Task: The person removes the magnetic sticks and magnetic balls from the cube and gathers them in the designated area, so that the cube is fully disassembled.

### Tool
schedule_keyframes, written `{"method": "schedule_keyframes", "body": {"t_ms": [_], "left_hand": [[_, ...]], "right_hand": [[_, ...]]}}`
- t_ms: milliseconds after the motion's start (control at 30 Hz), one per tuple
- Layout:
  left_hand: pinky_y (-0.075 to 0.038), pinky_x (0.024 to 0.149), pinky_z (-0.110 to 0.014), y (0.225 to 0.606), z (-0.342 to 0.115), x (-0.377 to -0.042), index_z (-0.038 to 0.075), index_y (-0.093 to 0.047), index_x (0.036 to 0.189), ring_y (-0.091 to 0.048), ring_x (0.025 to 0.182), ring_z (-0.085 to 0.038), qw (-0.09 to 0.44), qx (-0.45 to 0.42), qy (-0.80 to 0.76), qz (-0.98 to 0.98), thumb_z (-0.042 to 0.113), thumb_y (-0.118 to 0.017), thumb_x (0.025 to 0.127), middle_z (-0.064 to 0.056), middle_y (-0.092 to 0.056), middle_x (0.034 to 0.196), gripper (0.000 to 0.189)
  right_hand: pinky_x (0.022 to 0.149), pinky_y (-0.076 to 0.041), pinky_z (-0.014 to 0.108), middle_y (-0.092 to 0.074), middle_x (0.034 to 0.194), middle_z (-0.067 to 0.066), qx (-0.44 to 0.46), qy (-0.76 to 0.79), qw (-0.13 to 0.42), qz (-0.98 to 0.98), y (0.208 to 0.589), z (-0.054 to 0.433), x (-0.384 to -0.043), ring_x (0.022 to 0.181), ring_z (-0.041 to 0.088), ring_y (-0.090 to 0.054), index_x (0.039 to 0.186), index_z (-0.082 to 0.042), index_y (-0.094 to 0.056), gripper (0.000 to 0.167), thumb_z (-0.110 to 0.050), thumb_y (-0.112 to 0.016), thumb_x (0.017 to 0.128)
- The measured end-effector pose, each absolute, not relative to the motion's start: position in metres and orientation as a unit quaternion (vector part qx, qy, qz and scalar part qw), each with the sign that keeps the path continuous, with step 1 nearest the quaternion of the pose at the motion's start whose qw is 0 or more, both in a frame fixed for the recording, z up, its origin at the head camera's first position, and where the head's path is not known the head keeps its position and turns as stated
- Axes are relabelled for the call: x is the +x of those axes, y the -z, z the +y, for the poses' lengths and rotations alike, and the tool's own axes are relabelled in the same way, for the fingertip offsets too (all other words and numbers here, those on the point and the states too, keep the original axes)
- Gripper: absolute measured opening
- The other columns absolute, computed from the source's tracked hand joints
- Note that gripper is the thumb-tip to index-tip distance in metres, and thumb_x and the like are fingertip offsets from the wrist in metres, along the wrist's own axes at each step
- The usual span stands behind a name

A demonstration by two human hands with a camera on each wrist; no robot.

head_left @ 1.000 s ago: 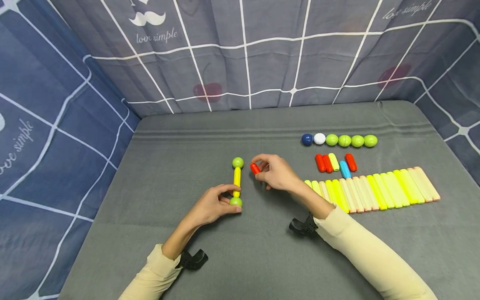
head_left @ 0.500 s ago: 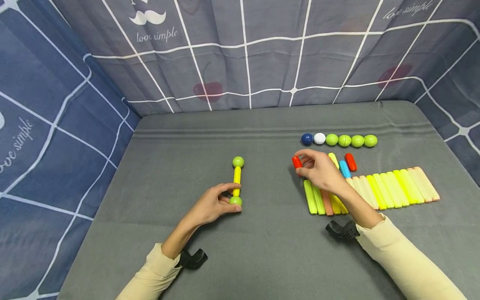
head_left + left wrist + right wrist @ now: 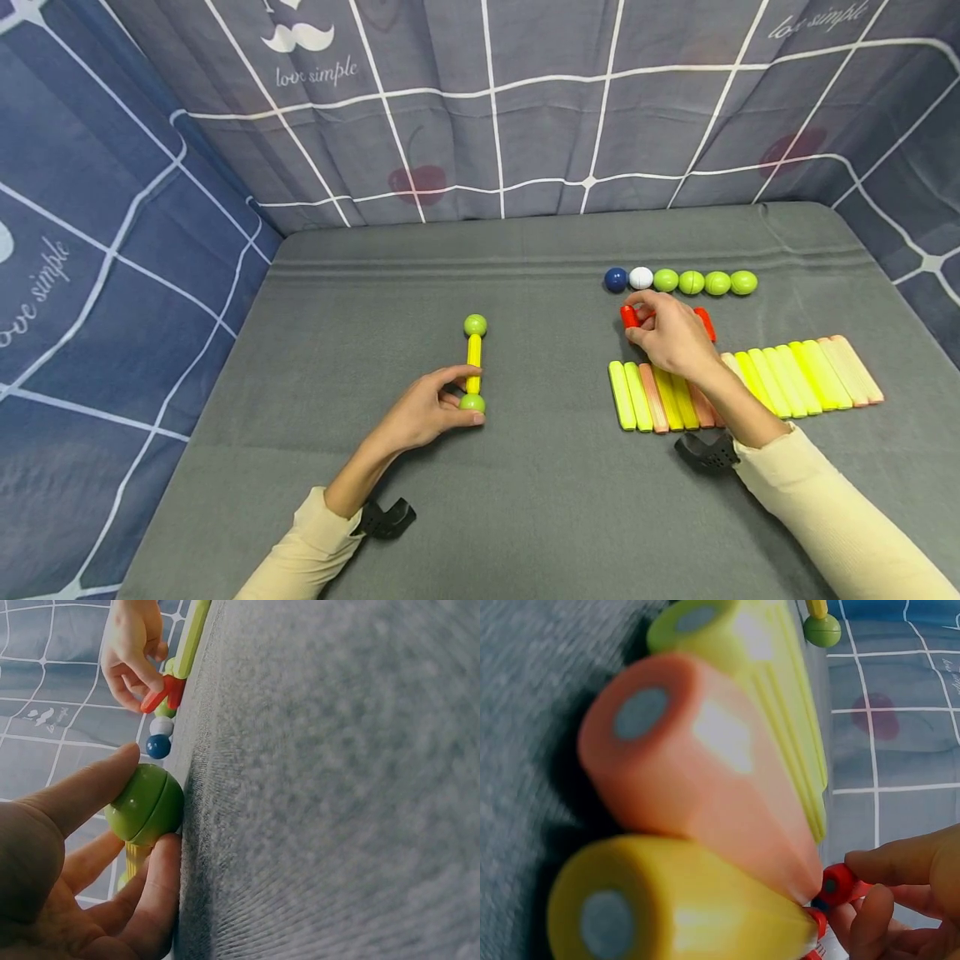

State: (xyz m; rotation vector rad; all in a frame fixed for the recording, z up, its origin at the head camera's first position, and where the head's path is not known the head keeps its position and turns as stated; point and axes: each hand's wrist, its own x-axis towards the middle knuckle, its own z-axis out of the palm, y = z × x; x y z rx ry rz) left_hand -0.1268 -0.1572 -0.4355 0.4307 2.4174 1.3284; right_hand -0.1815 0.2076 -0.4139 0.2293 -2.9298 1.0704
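My left hand point(image 3: 420, 412) holds a green ball point(image 3: 472, 403) between thumb and fingers. From that ball a yellow magnetic rod point(image 3: 474, 354) runs away from me to a second green ball point(image 3: 475, 325). In the left wrist view the held ball point(image 3: 146, 802) shows a seam and sits right at the cloth. Farther right, my right hand point(image 3: 675, 337) pinches a short red magnetic rod point(image 3: 628, 317) by thumb and fingertips, tilted in the left wrist view. The hand covers most of the short rods there; another red one point(image 3: 705, 323) peeks out beyond it.
Behind the right hand lies a row of balls: dark blue point(image 3: 616, 280), white point(image 3: 641, 277) and several green point(image 3: 692, 282). Long yellow, green and pinkish rods point(image 3: 787, 379) lie side by side in front, partly under the right forearm. Grey cloth point(image 3: 360, 317) covers the table; a checked curtain point(image 3: 540, 125) hangs behind.
My right hand has carried the short red rod from beside the ball-and-rod piece rightward to the short rods. The left hand stays on its ball.
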Motion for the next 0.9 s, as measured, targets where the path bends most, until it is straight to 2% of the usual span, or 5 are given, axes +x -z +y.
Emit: {"method": "schedule_keyframes", "body": {"t_ms": [300, 567, 900], "left_hand": [[-0.053, 0.076, -0.032, 0.4352, -0.1566, -0.1262, 0.013, -0.060, 0.134, -0.062, 0.089, -0.017, 0.167, 0.162, -0.467, 0.853, 0.023, -0.085, 0.080, -0.007, -0.062, 0.116, 0.060], [-0.052, 0.076, -0.030, 0.4348, -0.1564, -0.1263, 0.013, -0.064, 0.130, -0.062, 0.088, -0.015, 0.154, 0.168, -0.457, 0.860, 0.022, -0.086, 0.079, -0.005, -0.062, 0.116, 0.056], [-0.053, 0.071, -0.032, 0.4358, -0.1561, -0.1264, 0.012, -0.063, 0.128, -0.063, 0.083, -0.016, 0.160, 0.154, -0.465, 0.857, 0.022, -0.086, 0.078, -0.007, -0.062, 0.111, 0.056]], "right_hand": [[0.078, -0.044, 0.049, -0.060, 0.098, 0.021, 0.080, -0.326, 0.021, -0.942, 0.4204, 0.2092, -0.1851, 0.088, 0.033, -0.057, 0.113, 0.005, -0.063, 0.029, 0.004, -0.066, 0.084], [0.081, -0.044, 0.051, -0.059, 0.105, 0.024, 0.084, -0.336, 0.012, -0.938, 0.4216, 0.2117, -0.1865, 0.092, 0.035, -0.057, 0.119, 0.005, -0.061, 0.035, 0.006, -0.061, 0.085], [0.076, -0.041, 0.045, -0.059, 0.111, 0.024, 0.090, -0.333, 0.012, -0.938, 0.4221, 0.2106, -0.1860, 0.085, 0.031, -0.055, 0.123, 0.003, -0.062, 0.041, 0.009, -0.055, 0.083]]}}
